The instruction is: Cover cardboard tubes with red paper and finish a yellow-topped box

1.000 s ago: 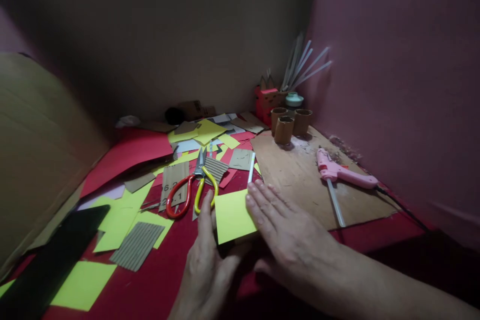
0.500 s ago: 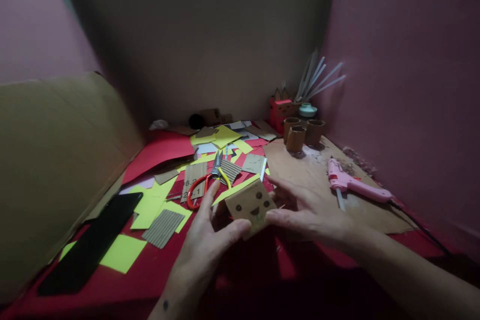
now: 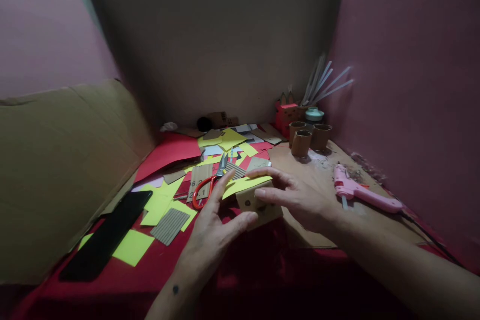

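A small brown cardboard box (image 3: 268, 218) with a drawn face is held in front of me, above the red table cover. On its top lies a yellow paper strip (image 3: 243, 187). My left hand (image 3: 213, 235) grips the box's left side, thumb on the front. My right hand (image 3: 300, 197) closes over the upper right of the box, one finger along the yellow strip and another across the face, partly hiding it. Just behind the left hand lie scissors (image 3: 221, 169) with a red handle, blades pointing away.
A black phone-like slab (image 3: 107, 235) lies at left near yellow paper (image 3: 134, 247) and corrugated cardboard (image 3: 171, 226). At right, a pink glue gun (image 3: 363, 195) rests on a cardboard sheet (image 3: 315, 230). Cardboard tubes (image 3: 301, 144) and a red box (image 3: 285, 116) stand behind.
My right hand has moved from the box's lower right edge up to its top and front. The box has turned, and the drawn face is now mostly covered. My left hand still holds it.
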Demonstrator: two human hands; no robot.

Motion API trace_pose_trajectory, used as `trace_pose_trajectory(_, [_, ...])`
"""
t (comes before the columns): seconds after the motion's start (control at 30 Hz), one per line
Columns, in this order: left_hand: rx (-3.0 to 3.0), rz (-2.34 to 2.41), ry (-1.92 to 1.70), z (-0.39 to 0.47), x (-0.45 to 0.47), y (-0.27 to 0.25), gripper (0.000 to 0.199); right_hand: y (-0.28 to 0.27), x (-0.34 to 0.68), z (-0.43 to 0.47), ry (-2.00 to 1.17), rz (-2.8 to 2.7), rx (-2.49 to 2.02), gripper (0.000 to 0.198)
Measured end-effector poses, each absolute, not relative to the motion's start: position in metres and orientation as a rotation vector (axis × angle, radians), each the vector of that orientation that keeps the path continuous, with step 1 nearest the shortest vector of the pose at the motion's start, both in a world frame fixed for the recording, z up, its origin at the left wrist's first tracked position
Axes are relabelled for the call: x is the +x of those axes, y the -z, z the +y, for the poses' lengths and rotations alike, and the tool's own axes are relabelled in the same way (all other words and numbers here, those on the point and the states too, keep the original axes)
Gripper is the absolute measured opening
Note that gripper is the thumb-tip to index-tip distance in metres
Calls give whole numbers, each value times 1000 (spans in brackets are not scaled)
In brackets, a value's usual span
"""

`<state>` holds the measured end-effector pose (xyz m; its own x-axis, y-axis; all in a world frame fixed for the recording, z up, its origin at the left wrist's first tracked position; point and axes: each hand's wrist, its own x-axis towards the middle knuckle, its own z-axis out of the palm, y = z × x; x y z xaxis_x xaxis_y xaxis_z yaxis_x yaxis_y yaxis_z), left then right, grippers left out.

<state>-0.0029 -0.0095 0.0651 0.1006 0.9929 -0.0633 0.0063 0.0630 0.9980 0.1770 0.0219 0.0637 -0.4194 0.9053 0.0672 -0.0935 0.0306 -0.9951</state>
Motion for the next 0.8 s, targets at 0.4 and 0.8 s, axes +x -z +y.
trace_pose_trajectory(0.4, [999, 1084, -1302, -4, 9, -57, 33, -49, 164, 15, -1638, -1088, -715, 32])
trace_pose_trajectory(0.8, [1052, 1133, -1462, -12, 20, -61, 15, -47, 158, 4, -1552, -1051, -755, 24])
